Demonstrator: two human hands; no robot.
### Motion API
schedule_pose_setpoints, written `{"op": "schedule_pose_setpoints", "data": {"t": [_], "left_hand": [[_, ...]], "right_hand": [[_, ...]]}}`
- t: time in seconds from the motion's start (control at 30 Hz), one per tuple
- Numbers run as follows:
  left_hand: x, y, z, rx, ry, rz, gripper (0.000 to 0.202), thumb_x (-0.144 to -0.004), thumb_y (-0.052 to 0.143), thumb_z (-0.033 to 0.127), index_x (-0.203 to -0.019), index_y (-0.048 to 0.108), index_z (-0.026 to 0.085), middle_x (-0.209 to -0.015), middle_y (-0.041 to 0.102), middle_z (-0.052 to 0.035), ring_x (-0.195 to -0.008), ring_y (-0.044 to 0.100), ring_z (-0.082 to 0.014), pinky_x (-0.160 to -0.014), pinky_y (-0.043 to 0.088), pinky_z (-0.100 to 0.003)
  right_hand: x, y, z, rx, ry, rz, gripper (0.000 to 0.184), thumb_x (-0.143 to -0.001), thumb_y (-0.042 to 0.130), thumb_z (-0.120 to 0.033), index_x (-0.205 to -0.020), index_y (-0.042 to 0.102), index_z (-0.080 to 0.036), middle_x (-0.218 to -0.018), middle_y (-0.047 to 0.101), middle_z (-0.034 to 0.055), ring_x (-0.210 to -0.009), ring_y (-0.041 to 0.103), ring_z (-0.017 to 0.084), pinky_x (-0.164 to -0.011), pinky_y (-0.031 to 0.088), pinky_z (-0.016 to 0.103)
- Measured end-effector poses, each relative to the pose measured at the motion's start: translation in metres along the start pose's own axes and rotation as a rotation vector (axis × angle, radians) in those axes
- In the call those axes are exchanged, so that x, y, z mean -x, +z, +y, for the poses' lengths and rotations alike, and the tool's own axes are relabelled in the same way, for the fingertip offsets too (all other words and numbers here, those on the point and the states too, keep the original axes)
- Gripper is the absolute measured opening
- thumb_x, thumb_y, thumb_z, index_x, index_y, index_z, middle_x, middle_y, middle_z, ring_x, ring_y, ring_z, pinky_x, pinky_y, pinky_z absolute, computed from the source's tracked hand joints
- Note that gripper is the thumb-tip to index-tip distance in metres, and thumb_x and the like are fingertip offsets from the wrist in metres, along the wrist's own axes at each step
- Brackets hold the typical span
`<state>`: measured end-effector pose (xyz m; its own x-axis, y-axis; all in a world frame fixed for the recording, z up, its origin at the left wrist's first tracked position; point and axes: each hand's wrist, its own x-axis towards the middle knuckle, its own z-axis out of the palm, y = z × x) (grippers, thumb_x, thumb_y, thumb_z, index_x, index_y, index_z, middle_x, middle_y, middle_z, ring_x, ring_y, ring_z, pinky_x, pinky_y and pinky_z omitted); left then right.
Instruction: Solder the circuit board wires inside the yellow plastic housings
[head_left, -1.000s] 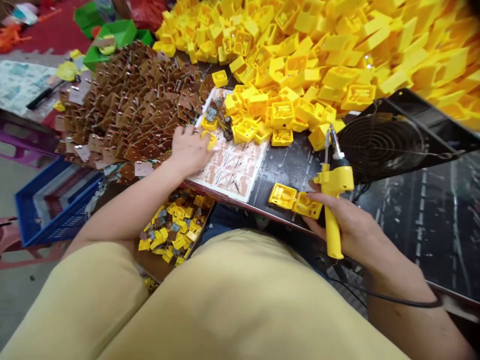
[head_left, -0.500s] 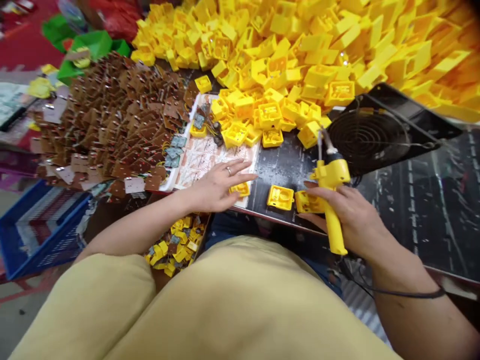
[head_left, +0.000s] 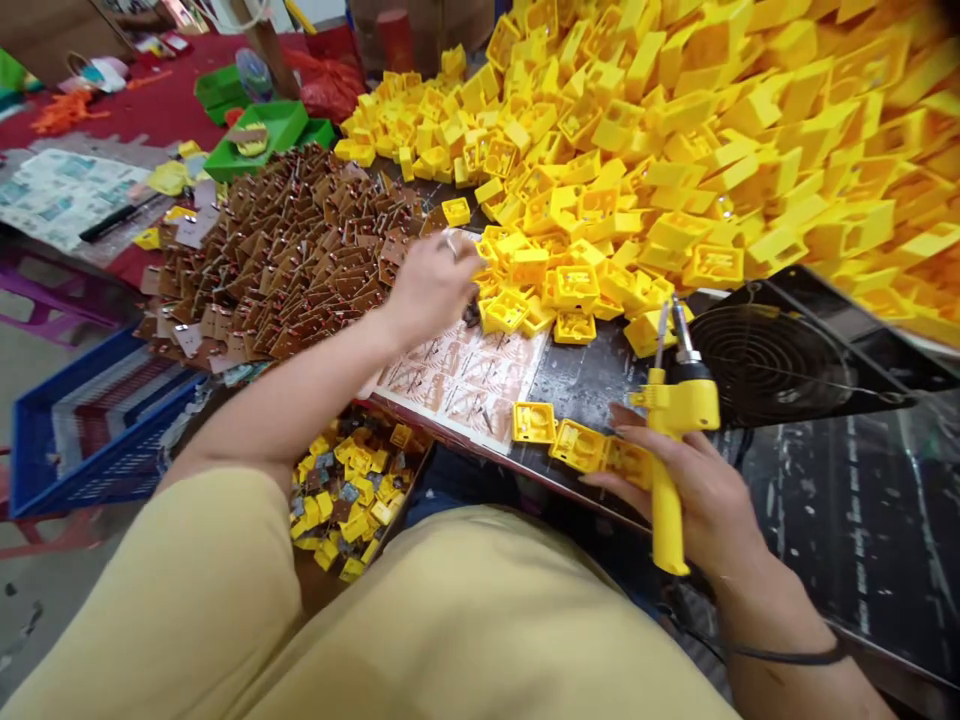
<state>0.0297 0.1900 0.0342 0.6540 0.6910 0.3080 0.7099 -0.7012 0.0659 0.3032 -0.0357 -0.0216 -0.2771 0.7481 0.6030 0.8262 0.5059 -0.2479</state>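
My right hand (head_left: 686,490) grips a yellow soldering gun (head_left: 671,440) upright, its tip pointing away from me, and its fingers also press on a yellow plastic housing (head_left: 628,462) at the table's front edge. Two more yellow housings (head_left: 534,422) lie in a row beside it. My left hand (head_left: 431,285) reaches to the edge of the big pile of yellow housings (head_left: 675,140), fingers curled into it; what they hold is hidden. A patterned work mat (head_left: 465,375) lies below that hand.
A heap of brown circuit boards (head_left: 277,250) fills the left of the table. A black fan (head_left: 765,360) sits at the right. A box of mixed yellow parts (head_left: 349,490) is under the table edge, a blue crate (head_left: 90,420) at far left, green bins (head_left: 262,125) behind.
My left hand set a housing down near the front edge, then moved up to the yellow pile. The right hand kept hold of the soldering gun.
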Motion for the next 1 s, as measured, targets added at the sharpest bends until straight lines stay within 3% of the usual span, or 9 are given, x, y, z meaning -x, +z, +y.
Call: {"op": "schedule_pose_setpoints", "data": {"t": [0.1, 0.17, 0.23, 0.33, 0.47, 0.6, 0.73, 0.8, 1.0], "left_hand": [[-0.048, 0.003, -0.049, -0.072, -0.053, -0.113, 0.050, -0.080, 0.064, 0.015, -0.130, 0.068, 0.022, -0.136, 0.066, -0.0116, -0.129, 0.056, -0.0323, -0.111, 0.043, -0.051], [-0.067, 0.006, -0.062, -0.079, -0.040, -0.230, 0.043, -0.074, 0.066, 0.012, -0.115, 0.075, 0.021, -0.119, 0.073, -0.0081, -0.119, 0.063, -0.0309, -0.105, 0.048, -0.047], [-0.075, -0.001, -0.058, -0.096, -0.018, -0.293, 0.029, -0.071, 0.067, 0.011, -0.097, 0.078, 0.020, -0.099, 0.075, -0.0049, -0.107, 0.069, -0.0287, -0.101, 0.050, -0.043], [-0.068, -0.035, -0.032, -0.156, -0.041, -0.303, 0.019, -0.077, 0.067, 0.013, -0.090, 0.079, 0.019, -0.086, 0.074, -0.0025, -0.100, 0.071, -0.0258, -0.099, 0.051, -0.042], [-0.038, -0.083, -0.006, -0.109, -0.168, -0.131, 0.027, -0.094, 0.059, 0.025, -0.110, 0.076, 0.012, -0.101, 0.076, -0.0048, -0.103, 0.070, -0.0226, -0.099, 0.053, -0.043], [0.009, -0.081, -0.001, 0.297, -0.176, 0.157, 0.034, -0.091, 0.062, 0.024, -0.124, 0.069, 0.017, -0.094, 0.072, -0.0020, -0.076, 0.063, -0.0120, -0.083, 0.057, -0.035], [0.070, -0.044, 0.013, 0.791, -0.351, -0.032, 0.045, -0.087, 0.062, 0.032, -0.130, 0.066, 0.017, -0.092, 0.070, -0.0040, -0.062, 0.063, -0.0110, -0.058, 0.058, -0.028], [0.098, -0.027, 0.023, 0.840, -0.447, -0.152, 0.046, -0.087, 0.060, 0.034, -0.127, 0.067, 0.014, -0.090, 0.073, -0.0053, -0.060, 0.065, -0.0122, -0.057, 0.057, -0.027], [0.137, -0.017, 0.040, 0.079, -0.309, -0.303, 0.035, -0.095, 0.050, 0.033, -0.116, 0.074, 0.019, -0.097, 0.077, -0.0089, -0.082, 0.071, -0.0224, -0.069, 0.055, -0.032]], "right_hand": [[-0.003, -0.008, 0.000, 0.011, 0.071, 0.107, 0.039, -0.085, 0.076, -0.017, -0.121, 0.064, -0.026, -0.095, 0.077, 0.0005, -0.074, 0.074, 0.020, -0.065, 0.061, 0.030], [-0.003, -0.012, 0.000, 0.005, 0.095, 0.116, 0.032, -0.085, 0.077, -0.015, -0.114, 0.067, -0.026, -0.090, 0.076, -0.0013, -0.072, 0.073, 0.017, -0.064, 0.060, 0.027], [-0.002, -0.015, 0.000, -0.013, 0.103, 0.079, 0.028, -0.085, 0.077, -0.016, -0.111, 0.068, -0.024, -0.095, 0.077, 0.0002, -0.077, 0.075, 0.017, -0.069, 0.062, 0.027], [-0.001, -0.020, 0.000, -0.030, 0.112, 0.045, 0.026, -0.086, 0.076, -0.017, -0.110, 0.067, -0.022, -0.100, 0.077, 0.0037, -0.081, 0.075, 0.019, -0.073, 0.064, 0.028], [-0.001, -0.020, 0.002, -0.042, 0.122, 0.040, 0.026, -0.086, 0.077, -0.015, -0.110, 0.066, -0.019, -0.099, 0.077, 0.0057, -0.080, 0.075, 0.019, -0.073, 0.064, 0.027], [-0.002, -0.011, 0.001, -0.123, 0.144, 0.015, 0.036, -0.086, 0.077, -0.019, -0.118, 0.062, -0.023, -0.114, 0.075, 0.0069, -0.094, 0.075, 0.022, -0.082, 0.065, 0.033], [-0.011, 0.008, -0.004, -0.235, 0.124, -0.041, 0.047, -0.086, 0.078, -0.026, -0.126, 0.054, -0.024, -0.133, 0.066, 0.0133, -0.113, 0.071, 0.027, -0.092, 0.062, 0.043], [-0.019, 0.019, -0.008, -0.224, 0.052, -0.098, 0.045, -0.088, 0.077, -0.032, -0.125, 0.054, -0.024, -0.125, 0.069, 0.0116, -0.111, 0.070, 0.027, -0.094, 0.060, 0.045], [-0.040, 0.045, -0.015, -0.138, -0.116, -0.216, 0.027, -0.099, 0.059, -0.033, -0.124, 0.055, -0.022, -0.098, 0.071, 0.0062, -0.092, 0.070, 0.023, -0.099, 0.052, 0.044]]}}
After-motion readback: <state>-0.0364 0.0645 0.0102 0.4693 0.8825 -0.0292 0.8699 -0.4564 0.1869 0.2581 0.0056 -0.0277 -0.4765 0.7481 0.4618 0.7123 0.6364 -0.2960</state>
